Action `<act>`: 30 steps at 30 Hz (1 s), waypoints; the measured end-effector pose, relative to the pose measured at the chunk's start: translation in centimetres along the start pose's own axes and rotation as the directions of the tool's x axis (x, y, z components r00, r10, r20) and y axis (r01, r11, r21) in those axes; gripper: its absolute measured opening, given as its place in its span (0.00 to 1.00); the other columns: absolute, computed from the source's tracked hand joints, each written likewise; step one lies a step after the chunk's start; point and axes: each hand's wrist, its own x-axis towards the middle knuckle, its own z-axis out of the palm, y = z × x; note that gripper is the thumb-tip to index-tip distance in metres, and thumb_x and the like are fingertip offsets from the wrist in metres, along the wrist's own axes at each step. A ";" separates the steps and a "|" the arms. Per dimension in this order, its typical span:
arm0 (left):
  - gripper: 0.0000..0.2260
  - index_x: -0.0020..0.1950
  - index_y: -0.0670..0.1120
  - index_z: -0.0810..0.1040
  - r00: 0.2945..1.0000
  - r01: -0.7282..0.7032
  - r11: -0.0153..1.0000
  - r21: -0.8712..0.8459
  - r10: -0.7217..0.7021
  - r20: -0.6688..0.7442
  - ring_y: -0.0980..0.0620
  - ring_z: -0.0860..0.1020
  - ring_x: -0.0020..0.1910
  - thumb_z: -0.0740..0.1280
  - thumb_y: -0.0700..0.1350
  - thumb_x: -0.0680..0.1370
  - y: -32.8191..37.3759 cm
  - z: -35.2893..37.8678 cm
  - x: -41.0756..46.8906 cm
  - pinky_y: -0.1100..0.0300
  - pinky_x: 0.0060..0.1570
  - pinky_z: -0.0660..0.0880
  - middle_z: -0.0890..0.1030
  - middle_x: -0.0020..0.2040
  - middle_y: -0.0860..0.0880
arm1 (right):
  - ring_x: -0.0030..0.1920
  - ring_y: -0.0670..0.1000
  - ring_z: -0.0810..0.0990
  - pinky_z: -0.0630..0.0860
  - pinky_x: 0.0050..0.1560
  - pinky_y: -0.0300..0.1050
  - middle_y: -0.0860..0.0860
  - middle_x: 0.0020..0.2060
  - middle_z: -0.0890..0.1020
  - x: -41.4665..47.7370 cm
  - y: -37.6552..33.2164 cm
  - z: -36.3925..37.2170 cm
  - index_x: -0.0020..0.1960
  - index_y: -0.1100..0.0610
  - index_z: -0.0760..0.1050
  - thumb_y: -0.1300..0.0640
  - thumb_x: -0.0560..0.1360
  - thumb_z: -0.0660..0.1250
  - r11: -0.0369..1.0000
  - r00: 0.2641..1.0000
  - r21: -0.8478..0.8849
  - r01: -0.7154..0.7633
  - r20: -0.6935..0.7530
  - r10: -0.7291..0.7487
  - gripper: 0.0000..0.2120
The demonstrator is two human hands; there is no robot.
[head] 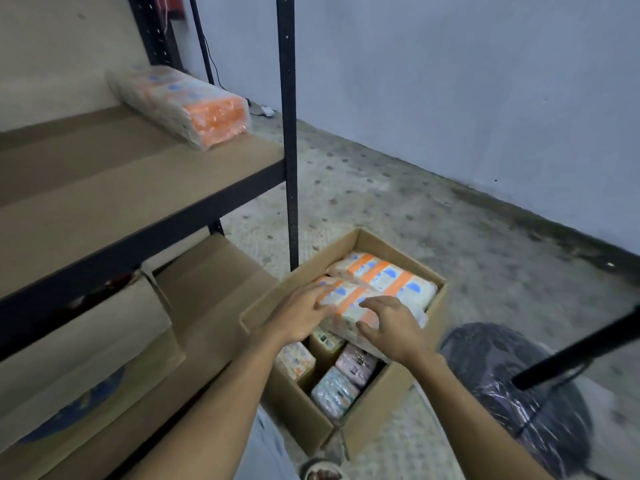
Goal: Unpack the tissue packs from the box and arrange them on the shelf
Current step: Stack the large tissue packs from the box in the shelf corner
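An open cardboard box (367, 420) stands on the floor beside the shelf unit. Orange-and-white tissue packs lie in it. My left hand (298, 317) and my right hand (393, 329) both rest on the nearer pack (349, 301), fingers spread over its top and near end; the grip is not clear. A second such pack (388, 277) lies behind it. Smaller pastel packs (334, 393) fill the box's near half. One tissue pack (183, 103) lies on the brown shelf board (104, 188) at its far right corner.
A black shelf upright (289, 133) rises just behind the box. Flattened cardboard boxes (114, 341) sit on the lower level. A dark plastic-wrapped round object (519, 393) and a black pole (581, 351) stand to the right. A grey wall runs behind.
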 end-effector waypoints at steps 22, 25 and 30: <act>0.35 0.76 0.59 0.58 0.968 -0.247 0.949 0.195 0.234 0.088 0.55 0.48 0.77 0.67 0.62 0.73 -8.4 8.9 7.5 0.52 0.76 0.47 0.54 0.78 0.56 | 0.70 0.61 0.68 0.46 0.74 0.59 0.52 0.65 0.76 2.2 5.5 6.9 0.64 0.51 0.74 0.42 0.69 0.69 0.968 0.987 -0.235 0.083 -0.113 -0.112 0.26; 0.31 0.76 0.58 0.61 0.965 -0.264 0.950 0.169 0.260 0.042 0.55 0.52 0.77 0.69 0.55 0.75 -9.0 9.5 7.6 0.50 0.76 0.50 0.58 0.77 0.55 | 0.66 0.62 0.71 0.58 0.70 0.62 0.53 0.63 0.77 2.3 5.7 7.2 0.63 0.53 0.75 0.45 0.66 0.73 0.970 0.988 -0.222 0.099 -0.096 -0.123 0.27; 0.26 0.74 0.57 0.64 0.967 -0.251 0.962 0.112 0.255 -0.022 0.55 0.58 0.75 0.67 0.50 0.77 -8.6 9.3 7.2 0.47 0.74 0.57 0.64 0.75 0.56 | 0.65 0.62 0.72 0.66 0.65 0.61 0.54 0.63 0.78 2.4 5.4 6.6 0.63 0.53 0.74 0.47 0.70 0.72 0.979 0.988 -0.176 0.104 -0.093 -0.122 0.25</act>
